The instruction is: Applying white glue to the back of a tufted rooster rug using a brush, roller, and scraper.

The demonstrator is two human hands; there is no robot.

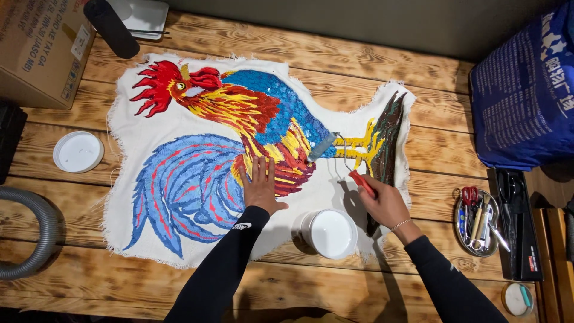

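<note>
White cloth (149, 107) bearing a bright rooster, flat on the wooden bench (359, 66). Left hand (260, 186) pressing the rooster's belly, fingers together and flat. Right hand (385, 203) right of the rooster, fingers wrapped round a red-handled roller (335, 149). Best rolled slowly, cloth pinned firmly.

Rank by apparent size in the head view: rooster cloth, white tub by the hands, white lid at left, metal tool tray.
1. Rooster cloth
2. White tub
3. Metal tool tray and white lid: too alike to rank.
</note>
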